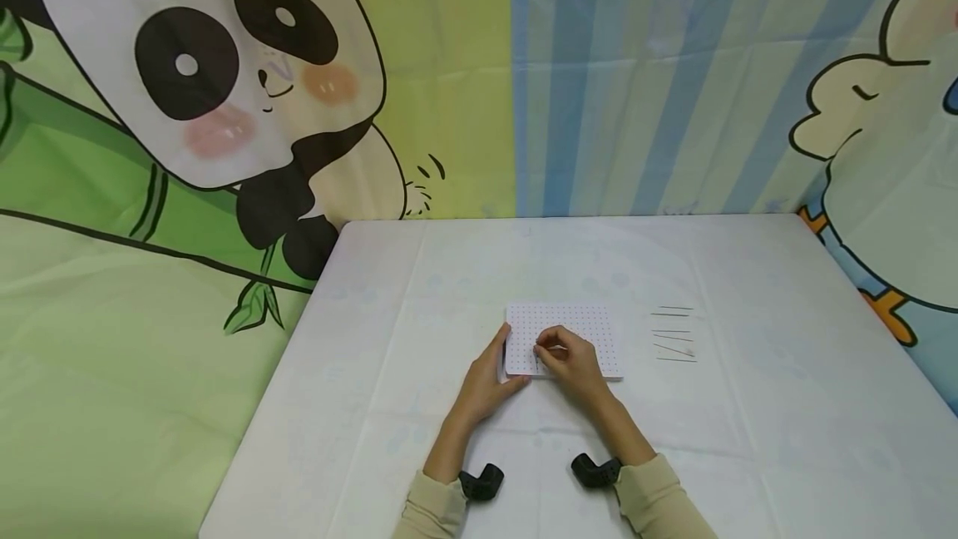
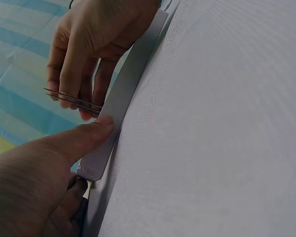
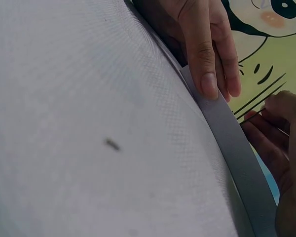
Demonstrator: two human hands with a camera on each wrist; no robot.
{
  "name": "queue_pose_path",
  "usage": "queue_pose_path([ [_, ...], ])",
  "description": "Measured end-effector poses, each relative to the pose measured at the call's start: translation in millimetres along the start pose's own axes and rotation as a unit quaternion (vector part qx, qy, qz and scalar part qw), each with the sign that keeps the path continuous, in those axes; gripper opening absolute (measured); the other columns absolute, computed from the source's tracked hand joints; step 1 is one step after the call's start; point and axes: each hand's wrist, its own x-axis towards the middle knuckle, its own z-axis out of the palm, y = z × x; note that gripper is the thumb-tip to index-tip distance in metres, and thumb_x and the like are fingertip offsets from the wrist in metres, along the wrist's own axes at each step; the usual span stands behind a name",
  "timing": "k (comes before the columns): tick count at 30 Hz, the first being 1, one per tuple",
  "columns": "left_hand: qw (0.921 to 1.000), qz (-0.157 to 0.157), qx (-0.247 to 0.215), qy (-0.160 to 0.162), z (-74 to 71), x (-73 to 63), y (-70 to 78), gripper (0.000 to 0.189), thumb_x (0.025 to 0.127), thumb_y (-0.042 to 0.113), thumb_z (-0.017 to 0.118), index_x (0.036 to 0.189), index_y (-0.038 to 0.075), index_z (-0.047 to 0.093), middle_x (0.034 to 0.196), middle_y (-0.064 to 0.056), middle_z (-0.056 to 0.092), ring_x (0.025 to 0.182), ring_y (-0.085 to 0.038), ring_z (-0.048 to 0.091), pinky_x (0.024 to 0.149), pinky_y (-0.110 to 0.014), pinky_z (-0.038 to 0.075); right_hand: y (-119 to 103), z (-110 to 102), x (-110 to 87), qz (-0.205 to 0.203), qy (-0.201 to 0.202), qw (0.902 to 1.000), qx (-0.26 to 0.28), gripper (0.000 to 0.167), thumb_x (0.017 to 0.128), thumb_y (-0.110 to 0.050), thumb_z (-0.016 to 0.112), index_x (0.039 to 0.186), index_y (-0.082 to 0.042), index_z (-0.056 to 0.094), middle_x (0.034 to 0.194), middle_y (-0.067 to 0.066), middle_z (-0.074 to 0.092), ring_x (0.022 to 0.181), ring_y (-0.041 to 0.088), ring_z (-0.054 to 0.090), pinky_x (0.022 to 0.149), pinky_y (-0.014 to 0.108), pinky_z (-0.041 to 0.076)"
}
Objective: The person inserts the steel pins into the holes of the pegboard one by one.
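A flat white pegboard (image 1: 584, 321) with a grid of small dots lies on the table in the head view. My left hand (image 1: 481, 389) holds its near left corner, fingers along the left side and thumb pressed to the front edge. Over the left part of the board, my right hand (image 1: 575, 363) pinches a thin dark needle (image 1: 536, 363) between thumb and fingertips. In the right wrist view, slim needles (image 3: 260, 94) stand side by side up from the board, right at the right hand's fingertips. The left wrist view shows these needles (image 2: 74, 101) beyond the board's edge (image 2: 116, 106).
To the right of the board, several loose thin needles (image 1: 672, 331) lie in a rough column on the white tablecloth (image 1: 748, 439). A cartoon-printed curtain (image 1: 449, 106) hangs behind the table. Each wrist wears a black camera mount (image 1: 482, 482).
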Motion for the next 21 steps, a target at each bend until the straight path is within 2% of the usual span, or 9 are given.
queue_pose_path([
  [4, 1.0, 0.002, 0.002, 0.001, 0.3, -0.1, -0.4, 0.09, 0.078, 0.028, 0.074, 0.148, 0.012, 0.019, 0.148, -0.009, 0.029, 0.133, -0.025, 0.03, 0.107, -0.04, 0.028, 10.9, 0.9, -1.3, -0.009, -0.008, 0.9998, -0.014, 0.016, 0.079, 0.004, 0.069, 0.089, -0.006, 0.061, 0.085, 0.001, 0.065, 0.081, 0.018, 0.065, 0.069, 0.022, 0.054],
  [10, 0.9999, 0.008, 0.007, 0.003, -1.5, 1.8, -0.1, 0.089, 0.079, 0.028, 0.074, 0.148, 0.01, 0.02, 0.148, -0.009, 0.029, 0.133, -0.024, 0.03, 0.107, -0.039, 0.028, 10.9, -0.9, 1.4, -0.046, -0.026, 0.9976, -0.044, 0.017, 0.08, 0.002, 0.068, 0.091, -0.006, 0.059, 0.086, 0.0, 0.064, 0.082, 0.014, 0.063, 0.069, 0.021, 0.054],
  [21, 1.0, 0.006, 0.001, 0.002, 1.2, -0.4, -1.7, 0.089, 0.079, 0.028, 0.074, 0.148, 0.012, 0.02, 0.148, -0.008, 0.029, 0.133, -0.025, 0.029, 0.107, -0.04, 0.028, 7.4, -2.0, -3.5, -0.039, -0.022, 0.9979, -0.047, 0.019, 0.078, 0.005, 0.07, 0.091, -0.004, 0.06, 0.087, 0.003, 0.064, 0.084, 0.018, 0.064, 0.071, 0.021, 0.054],
])
